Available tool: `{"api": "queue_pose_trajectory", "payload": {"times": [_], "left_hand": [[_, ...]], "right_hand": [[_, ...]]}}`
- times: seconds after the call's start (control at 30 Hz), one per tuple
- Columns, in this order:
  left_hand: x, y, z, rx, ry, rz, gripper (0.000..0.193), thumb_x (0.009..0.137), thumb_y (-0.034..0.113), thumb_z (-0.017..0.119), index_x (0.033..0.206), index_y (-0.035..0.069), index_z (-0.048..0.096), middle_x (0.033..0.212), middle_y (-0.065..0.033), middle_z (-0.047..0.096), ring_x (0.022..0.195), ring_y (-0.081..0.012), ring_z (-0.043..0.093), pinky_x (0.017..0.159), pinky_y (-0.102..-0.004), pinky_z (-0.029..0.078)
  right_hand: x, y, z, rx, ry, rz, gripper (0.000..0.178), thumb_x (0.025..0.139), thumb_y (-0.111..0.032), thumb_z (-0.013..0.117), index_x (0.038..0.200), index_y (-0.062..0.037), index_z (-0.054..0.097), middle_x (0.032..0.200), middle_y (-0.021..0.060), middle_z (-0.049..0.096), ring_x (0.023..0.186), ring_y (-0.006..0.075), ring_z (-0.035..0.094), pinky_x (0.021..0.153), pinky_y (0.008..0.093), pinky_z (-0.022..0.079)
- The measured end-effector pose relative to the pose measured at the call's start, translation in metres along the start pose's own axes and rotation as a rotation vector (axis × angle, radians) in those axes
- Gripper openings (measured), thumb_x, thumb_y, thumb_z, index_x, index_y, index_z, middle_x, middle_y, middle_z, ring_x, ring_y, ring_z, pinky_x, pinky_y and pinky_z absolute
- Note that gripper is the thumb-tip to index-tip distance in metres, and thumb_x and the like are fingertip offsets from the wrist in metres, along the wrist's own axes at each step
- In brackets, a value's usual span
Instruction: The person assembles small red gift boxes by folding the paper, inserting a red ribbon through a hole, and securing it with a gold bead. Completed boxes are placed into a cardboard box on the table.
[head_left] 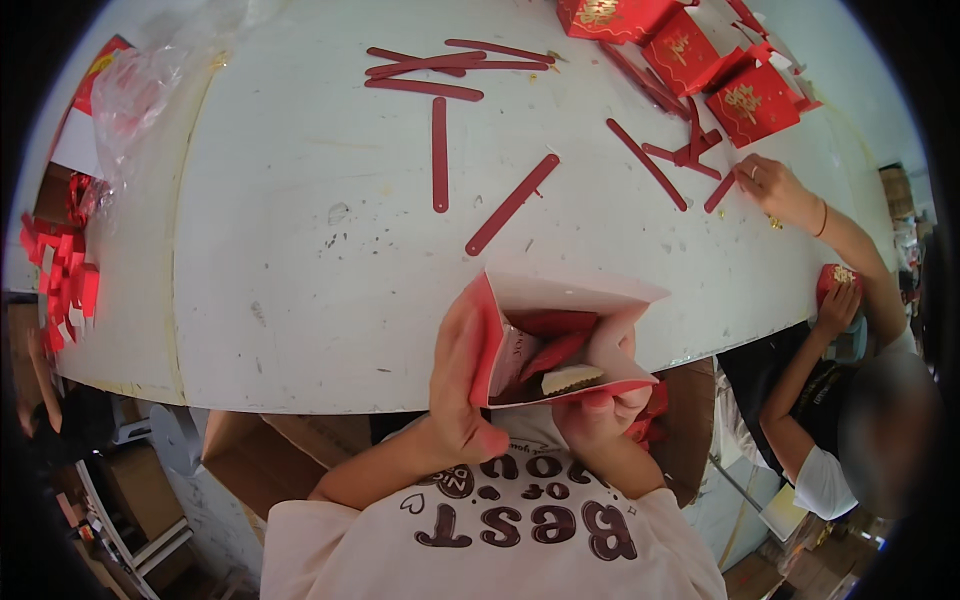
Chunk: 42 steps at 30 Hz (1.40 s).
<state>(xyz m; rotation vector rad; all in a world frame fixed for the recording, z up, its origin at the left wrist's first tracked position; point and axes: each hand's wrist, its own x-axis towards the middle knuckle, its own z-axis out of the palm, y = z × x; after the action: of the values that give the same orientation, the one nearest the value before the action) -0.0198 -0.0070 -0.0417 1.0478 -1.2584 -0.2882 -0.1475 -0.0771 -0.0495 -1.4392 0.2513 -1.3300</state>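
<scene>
Left hand (458, 368) and right hand (606, 408), curled, grip a box (565, 292): packets (556, 354) inside, top unclosed. Strips (440, 155) lie unattached on the bench (290, 225).

Around open red-and-white paper box (560, 290) | left: bare white tabletop (290, 270), passable | beyond: flat dark-red strips (440, 155) obstruct | beyond right: co-worker's bare hand (785, 195), gold-printed red boxes (755, 105) block

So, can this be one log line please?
left hand: holding red box; right hand: holding same box; box: open, things inside; table: red strips
</scene>
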Motion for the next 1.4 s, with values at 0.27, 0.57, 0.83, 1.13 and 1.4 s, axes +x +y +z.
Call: {"api": "queue_pose_trajectory", "payload": {"times": [0.27, 0.57, 0.83, 1.13, 1.4], "left_hand": [[-0.004, 0.006, 0.001, -0.114, 0.06, -0.024, 0.056, 0.092, 0.044, 0.045, 0.118, -0.005, 0.053, 0.136, -0.0332, 0.029, 0.119, -0.0427, 0.04, 0.099, -0.047, 0.033], [-0.004, 0.004, -0.01, -0.337, 0.207, -0.053, 0.04, 0.084, 0.019, 0.059, 0.115, -0.006, 0.055, 0.113, -0.0235, 0.05, 0.094, -0.0281, 0.051, 0.083, -0.0371, 0.042], [0.006, 0.01, -0.033, -0.404, 0.069, -0.317, 0.03, 0.084, 0.004, 0.06, 0.111, -0.005, 0.051, 0.109, -0.018, 0.053, 0.099, -0.0237, 0.055, 0.087, -0.0328, 0.044], [0.02, 0.012, -0.034, -0.261, -0.018, -0.258, 0.016, 0.078, -0.002, 0.065, 0.094, -0.003, 0.062, 0.095, -0.0153, 0.063, 0.089, -0.0229, 0.063, 0.075, -0.0311, 0.05], [0.05, 0.025, -0.058, 0.105, -0.293, -0.153, 0.015, 0.076, -0.006, 0.061, 0.09, -0.004, 0.064, 0.094, -0.0208, 0.065, 0.077, -0.0292, 0.067, 0.065, -0.031, 0.054]], "right_hand": [[0.004, -0.019, 0.012, 0.008, 0.02, 0.229, 0.058, 0.088, -0.043, 0.057, 0.106, 0.0129, 0.053, 0.128, 0.0262, 0.04, 0.114, 0.0322, 0.047, 0.095, 0.0408, 0.038], [-0.004, -0.017, 0.01, 0.019, 0.037, 0.242, 0.021, 0.081, -0.017, 0.068, 0.082, 0.0012, 0.058, 0.113, 0.0236, 0.054, 0.101, 0.0293, 0.055, 0.086, 0.0383, 0.044], [0.009, -0.004, 0.02, 0.182, 0.036, 0.166, 0.036, 0.076, -0.003, 0.072, 0.103, -0.0027, 0.047, 0.113, 0.0216, 0.053, 0.103, 0.0239, 0.054, 0.085, 0.0351, 0.045], [0.03, 0.0, 0.002, 0.253, -0.147, 0.207, 0.023, 0.072, 0.008, 0.069, 0.09, 0.0013, 0.058, 0.09, 0.014, 0.061, 0.089, 0.0239, 0.061, 0.079, 0.0367, 0.05], [0.056, -0.019, -0.006, 0.088, -0.36, 0.23, 0.027, 0.07, 0.017, 0.056, 0.09, 0.0012, 0.064, 0.093, 0.0163, 0.064, 0.082, 0.0214, 0.063, 0.07, 0.0297, 0.05]]}}
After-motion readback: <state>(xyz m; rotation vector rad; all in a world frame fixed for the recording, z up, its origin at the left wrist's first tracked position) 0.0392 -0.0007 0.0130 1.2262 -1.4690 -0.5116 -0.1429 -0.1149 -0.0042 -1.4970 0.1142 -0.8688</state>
